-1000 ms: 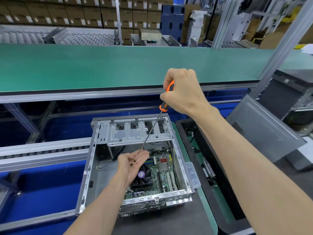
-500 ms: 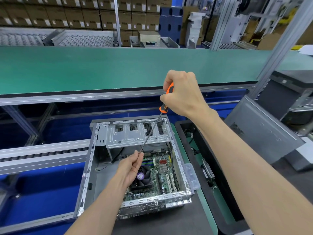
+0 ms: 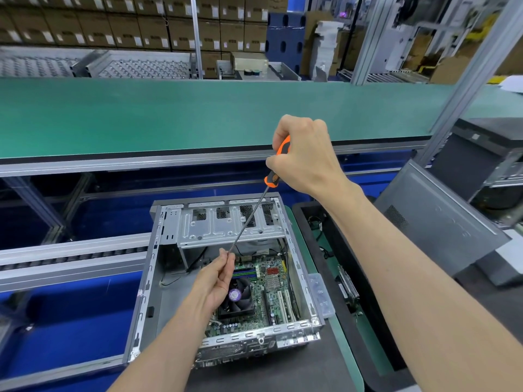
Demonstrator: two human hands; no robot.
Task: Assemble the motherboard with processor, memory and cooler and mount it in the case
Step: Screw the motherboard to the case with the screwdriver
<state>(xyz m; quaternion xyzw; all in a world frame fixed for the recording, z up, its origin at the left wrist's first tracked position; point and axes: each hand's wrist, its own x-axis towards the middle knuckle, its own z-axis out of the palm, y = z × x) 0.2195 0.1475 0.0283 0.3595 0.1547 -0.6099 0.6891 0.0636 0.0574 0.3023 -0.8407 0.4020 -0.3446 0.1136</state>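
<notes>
A long screwdriver [image 3: 278, 162] with an orange and black handle is gripped in the right hand [image 3: 304, 157], fingers wrapped round the handle, and is held slanting down over the open case [image 3: 154, 267]. Its lower tip is pinched between the thumb and fingers of the left hand [image 3: 216, 281], above the case's interior. The motherboard [image 3: 268, 281] is seated in the bottom of the case, with the cooler [image 3: 239, 302] fitted on it, partly hidden by the left hand. A green belt [image 3: 169, 114] is seen beyond.
</notes>
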